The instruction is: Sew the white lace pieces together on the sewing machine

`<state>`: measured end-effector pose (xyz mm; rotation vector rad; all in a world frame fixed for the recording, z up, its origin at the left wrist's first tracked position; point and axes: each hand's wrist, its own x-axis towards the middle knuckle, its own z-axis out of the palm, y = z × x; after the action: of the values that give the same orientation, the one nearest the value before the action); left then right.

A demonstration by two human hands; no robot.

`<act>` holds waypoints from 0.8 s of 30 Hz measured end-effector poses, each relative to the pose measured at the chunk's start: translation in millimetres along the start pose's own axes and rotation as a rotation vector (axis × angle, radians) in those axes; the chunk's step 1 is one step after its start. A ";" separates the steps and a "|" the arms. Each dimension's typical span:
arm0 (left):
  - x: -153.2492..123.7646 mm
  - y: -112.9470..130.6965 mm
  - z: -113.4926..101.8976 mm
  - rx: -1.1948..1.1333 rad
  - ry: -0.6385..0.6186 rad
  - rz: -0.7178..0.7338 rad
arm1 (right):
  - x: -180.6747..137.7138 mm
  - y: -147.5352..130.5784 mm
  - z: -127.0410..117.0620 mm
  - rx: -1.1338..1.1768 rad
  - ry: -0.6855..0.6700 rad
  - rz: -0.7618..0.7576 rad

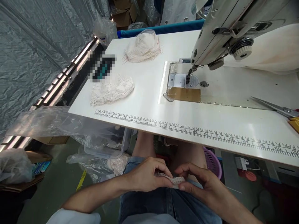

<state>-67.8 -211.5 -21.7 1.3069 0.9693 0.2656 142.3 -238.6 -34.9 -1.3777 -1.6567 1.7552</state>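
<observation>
Over my lap, in front of the table edge, a small white lace piece (175, 180) stretches between my two hands. My left hand (151, 175) pinches its left end between thumb and fingers, and part of the lace is hidden inside that hand. At the other end, my right hand (198, 182) has thumb and forefinger on the lace tip. On the white sewing table (144, 102) lie a stack of white lace pieces (113, 90) and, farther back, a pale lace piece with loose reddish threads (143, 46).
The sewing machine (189, 77) stands at the right of the table, its needle over a metal plate. Scissors (277, 107) lie near the right edge. A printed ruler (187, 127) runs along the front. Below are a clear plastic bin (126, 143) and a purple basket (213, 163).
</observation>
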 end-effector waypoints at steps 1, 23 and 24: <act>-0.5 -0.3 -0.7 0.004 -0.004 -0.001 | 0.0 -0.2 0.0 -0.004 -0.001 0.003; 5.3 -3.7 6.1 -0.108 0.035 -0.051 | -8.3 1.3 6.3 -0.058 -0.038 0.022; 4.8 -3.3 6.3 -0.112 0.037 -0.055 | -7.6 1.2 7.5 -0.070 -0.034 0.014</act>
<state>-61.4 -213.6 -27.1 1.1745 1.0064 0.2986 140.0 -249.1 -34.2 -1.4004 -1.7458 1.7528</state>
